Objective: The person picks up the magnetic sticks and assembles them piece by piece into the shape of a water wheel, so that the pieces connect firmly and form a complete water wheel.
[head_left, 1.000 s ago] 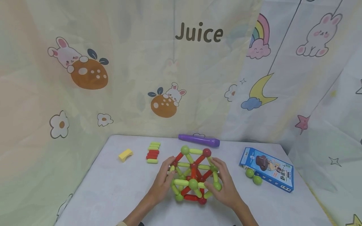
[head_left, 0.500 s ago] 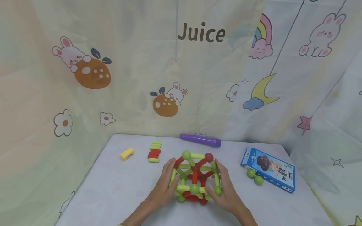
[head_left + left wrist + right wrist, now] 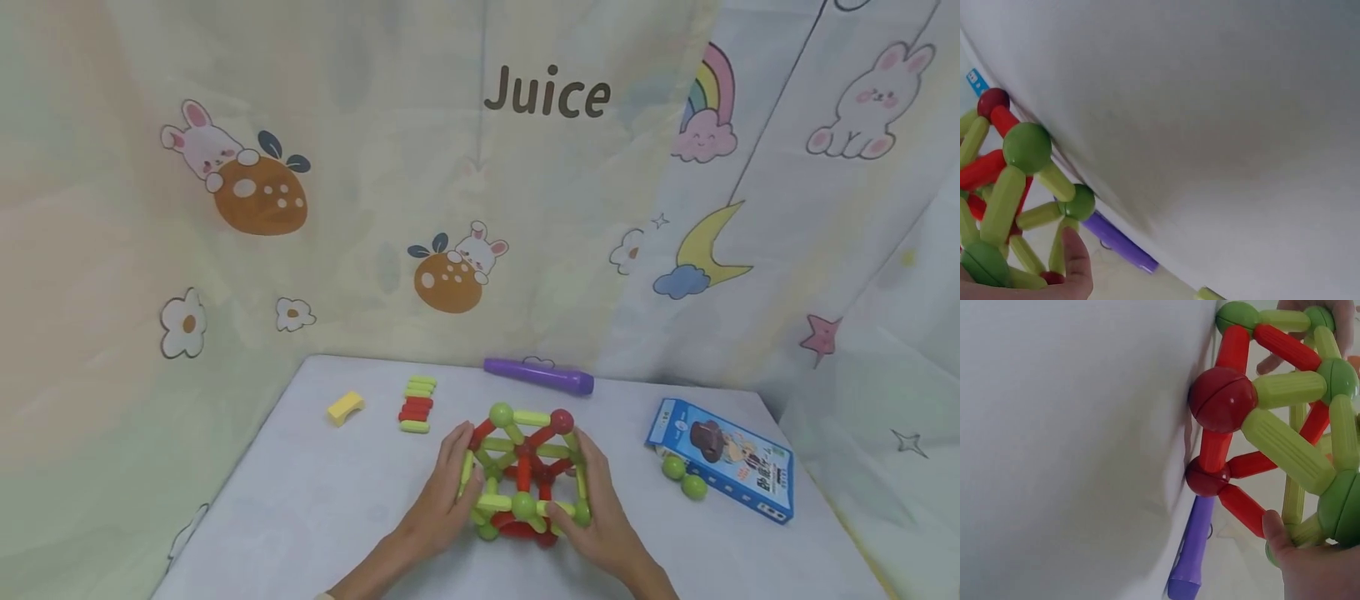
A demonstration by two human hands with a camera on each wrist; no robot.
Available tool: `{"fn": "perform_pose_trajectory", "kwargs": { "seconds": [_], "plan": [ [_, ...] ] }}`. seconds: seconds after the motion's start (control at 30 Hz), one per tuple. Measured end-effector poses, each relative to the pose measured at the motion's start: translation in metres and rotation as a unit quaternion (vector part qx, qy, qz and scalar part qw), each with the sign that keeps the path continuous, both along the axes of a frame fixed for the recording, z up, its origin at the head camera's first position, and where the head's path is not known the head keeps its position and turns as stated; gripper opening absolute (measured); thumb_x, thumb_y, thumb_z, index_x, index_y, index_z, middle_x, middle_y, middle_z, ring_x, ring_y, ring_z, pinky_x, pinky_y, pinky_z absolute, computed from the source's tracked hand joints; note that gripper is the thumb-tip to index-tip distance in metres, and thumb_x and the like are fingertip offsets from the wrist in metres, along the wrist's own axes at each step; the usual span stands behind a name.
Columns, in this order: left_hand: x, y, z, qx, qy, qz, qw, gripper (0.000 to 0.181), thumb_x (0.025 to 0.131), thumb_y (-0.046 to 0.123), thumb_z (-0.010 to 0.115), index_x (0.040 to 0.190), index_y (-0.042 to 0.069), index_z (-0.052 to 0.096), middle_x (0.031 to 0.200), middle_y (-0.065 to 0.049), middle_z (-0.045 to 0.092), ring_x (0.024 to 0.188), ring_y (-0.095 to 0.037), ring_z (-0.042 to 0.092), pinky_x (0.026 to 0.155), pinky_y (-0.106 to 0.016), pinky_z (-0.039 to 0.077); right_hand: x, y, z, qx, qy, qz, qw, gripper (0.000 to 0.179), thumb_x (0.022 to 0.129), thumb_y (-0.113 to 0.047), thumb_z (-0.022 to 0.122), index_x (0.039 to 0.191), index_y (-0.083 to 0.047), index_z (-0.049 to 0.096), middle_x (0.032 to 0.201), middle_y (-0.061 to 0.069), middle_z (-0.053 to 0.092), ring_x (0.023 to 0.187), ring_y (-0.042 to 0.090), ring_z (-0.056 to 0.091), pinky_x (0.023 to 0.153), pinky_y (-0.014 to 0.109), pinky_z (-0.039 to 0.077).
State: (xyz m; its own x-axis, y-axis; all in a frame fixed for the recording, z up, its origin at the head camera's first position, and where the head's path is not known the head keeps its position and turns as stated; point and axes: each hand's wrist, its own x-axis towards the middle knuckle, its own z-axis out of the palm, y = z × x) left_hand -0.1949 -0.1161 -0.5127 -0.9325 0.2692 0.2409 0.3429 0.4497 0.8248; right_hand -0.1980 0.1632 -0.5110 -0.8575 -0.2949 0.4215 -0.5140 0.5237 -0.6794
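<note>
A cage-like magnetic ball-and-stick model (image 3: 523, 506), made of red and green balls joined by red and yellow-green rods, sits low at the table's near middle. My left hand (image 3: 442, 502) holds its left side, thumb towards the near face. The right hand (image 3: 606, 510) grips the opposite side, its thumb on the near rods by a green ball. In the left wrist view a fingertip (image 3: 1077, 255) shows beside the model's rods. The right wrist view shows the red and green lattice (image 3: 1222, 400) close up, with the right thumb (image 3: 1279, 534) against it. Most far-side fingertips are hidden.
Loose red and yellow-green rods (image 3: 416, 415) lie in a row at back left, near a yellow arch block (image 3: 346, 408). A purple tube (image 3: 538, 376) lies along the back edge. On the right, two green balls (image 3: 684, 477) touch or nearly touch a blue box (image 3: 738, 458).
The model's top has come down and slightly towards me while its base stays about level. Both hands have moved down with it, still holding its sides. The head view has shifted slightly.
</note>
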Motion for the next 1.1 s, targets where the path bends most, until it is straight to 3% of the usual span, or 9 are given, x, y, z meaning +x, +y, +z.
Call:
{"fn": "perform_pose_trajectory", "kwargs": {
  "seconds": [0.1, 0.2, 0.27, 0.37, 0.5, 0.6, 0.73, 0.9, 1.1],
  "plan": [
    [-0.008, -0.014, 0.004, 0.006, -0.002, 0.012, 0.9999, 0.062, 0.118, 0.036, 0.040, 0.173, 0.018, 0.018, 0.177, 0.000, 0.022, 0.154, -0.023, 0.038, 0.122, -0.055, 0.040, 0.000, 0.004, 0.003, 0.009, -0.016, -0.023, 0.9996, 0.110, 0.093, -0.026, 0.086, 0.174, -0.021, 0.012, 0.175, 0.008, 0.027, 0.152, 0.031, 0.038, 0.110, 0.063, 0.050],
    [-0.027, -0.037, 0.004, -0.029, 0.030, 0.078, 0.9961, 0.051, 0.116, 0.028, 0.050, 0.164, 0.012, 0.042, 0.163, -0.005, 0.047, 0.131, -0.023, 0.055, 0.104, -0.050, 0.054, 0.000, 0.011, 0.004, 0.019, -0.025, -0.039, 0.9987, 0.113, 0.091, -0.030, 0.089, 0.174, -0.023, 0.013, 0.175, 0.009, 0.027, 0.153, 0.034, 0.039, 0.106, 0.065, 0.052],
    [-0.043, -0.054, 0.003, -0.081, 0.048, 0.139, 0.9859, 0.043, 0.110, 0.020, 0.062, 0.151, 0.008, 0.057, 0.147, -0.008, 0.061, 0.118, -0.023, 0.059, 0.095, -0.045, 0.057, 0.000, 0.015, 0.003, 0.030, -0.026, -0.046, 0.9982, 0.114, 0.090, -0.033, 0.090, 0.174, -0.024, 0.013, 0.175, 0.010, 0.028, 0.152, 0.033, 0.040, 0.103, 0.060, 0.056],
    [-0.061, -0.076, -0.002, -0.186, 0.060, 0.198, 0.9604, 0.036, 0.099, 0.009, 0.076, 0.134, 0.003, 0.070, 0.128, -0.010, 0.071, 0.108, -0.025, 0.060, 0.088, -0.041, 0.057, 0.000, 0.018, 0.002, 0.040, -0.031, -0.049, 0.9975, 0.112, 0.091, -0.037, 0.089, 0.173, -0.024, 0.014, 0.174, 0.012, 0.029, 0.150, 0.033, 0.042, 0.100, 0.054, 0.059],
    [-0.073, -0.089, -0.008, -0.277, 0.059, 0.200, 0.9378, 0.035, 0.091, 0.003, 0.083, 0.125, 0.001, 0.075, 0.113, -0.011, 0.074, 0.093, -0.022, 0.059, 0.075, -0.035, 0.055, -0.001, 0.018, -0.001, 0.038, -0.044, -0.050, 0.9971, 0.110, 0.092, -0.037, 0.089, 0.173, -0.024, 0.015, 0.173, 0.013, 0.031, 0.150, 0.034, 0.043, 0.099, 0.053, 0.059],
    [-0.078, -0.091, -0.011, -0.303, 0.067, 0.198, 0.9298, 0.029, 0.088, 0.000, 0.085, 0.117, 0.000, 0.079, 0.102, -0.010, 0.074, 0.085, -0.020, 0.057, 0.070, -0.032, 0.053, -0.002, 0.017, -0.002, 0.034, -0.048, -0.048, 0.9971, 0.109, 0.091, -0.036, 0.089, 0.172, -0.024, 0.017, 0.173, 0.011, 0.032, 0.150, 0.033, 0.043, 0.100, 0.051, 0.059],
    [-0.081, -0.088, -0.015, -0.300, 0.061, 0.198, 0.9312, 0.018, 0.087, -0.003, 0.084, 0.104, 0.001, 0.083, 0.094, -0.009, 0.073, 0.083, -0.020, 0.060, 0.071, -0.034, 0.057, -0.001, 0.017, -0.002, 0.031, -0.052, -0.049, 0.9970, 0.108, 0.091, -0.035, 0.089, 0.172, -0.023, 0.018, 0.173, 0.012, 0.032, 0.149, 0.033, 0.044, 0.100, 0.048, 0.060],
    [-0.081, -0.084, -0.018, -0.276, 0.026, 0.195, 0.9409, 0.016, 0.087, -0.002, 0.085, 0.102, 0.002, 0.081, 0.096, -0.009, 0.076, 0.091, -0.024, 0.068, 0.082, -0.041, 0.062, -0.001, 0.017, 0.000, 0.026, -0.059, -0.053, 0.9965, 0.106, 0.091, -0.035, 0.089, 0.171, -0.021, 0.021, 0.173, 0.013, 0.033, 0.149, 0.032, 0.045, 0.100, 0.051, 0.059],
    [-0.061, -0.082, -0.003, -0.165, -0.015, 0.186, 0.9684, 0.017, 0.089, 0.001, 0.083, 0.105, 0.005, 0.080, 0.094, -0.002, 0.073, 0.086, -0.018, 0.064, 0.073, -0.035, 0.058, -0.001, 0.019, 0.000, 0.021, -0.060, -0.054, 0.9965, 0.105, 0.092, -0.036, 0.089, 0.171, -0.021, 0.022, 0.173, 0.011, 0.033, 0.149, 0.030, 0.045, 0.101, 0.049, 0.059]
  ]
}}
